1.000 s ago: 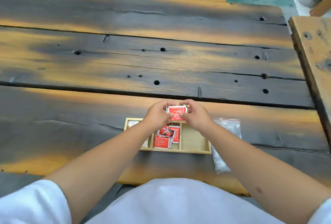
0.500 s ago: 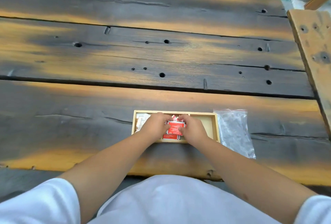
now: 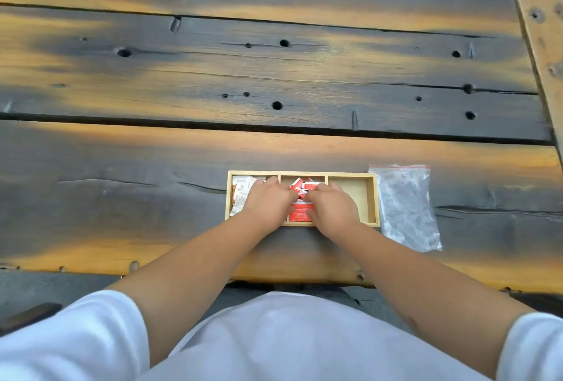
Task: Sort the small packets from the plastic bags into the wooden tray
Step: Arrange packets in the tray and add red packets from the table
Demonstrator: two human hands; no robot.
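Nearest, both forearms reach forward to the wooden tray (image 3: 372,197), where the left hand (image 3: 268,201) and right hand (image 3: 330,208), fingers curled, meet over red packets (image 3: 300,214) in its middle compartment, grip unclear, a plastic bag (image 3: 405,207) just right.

The counter (image 3: 274,82) is built of broad, dark weathered planks streaked with orange, marked by round holes, cracks and long seams between the boards. A wooden tray (image 3: 372,197) with three compartments is set flat on the plank nearest the person, directly beneath the left grip (image 3: 268,201) and the right grip (image 3: 330,207), close to the counter's front edge. A clear plastic bag (image 3: 405,207) with a red zip strip is laid flat just to the right of the right grip, beside the tray's right wall.
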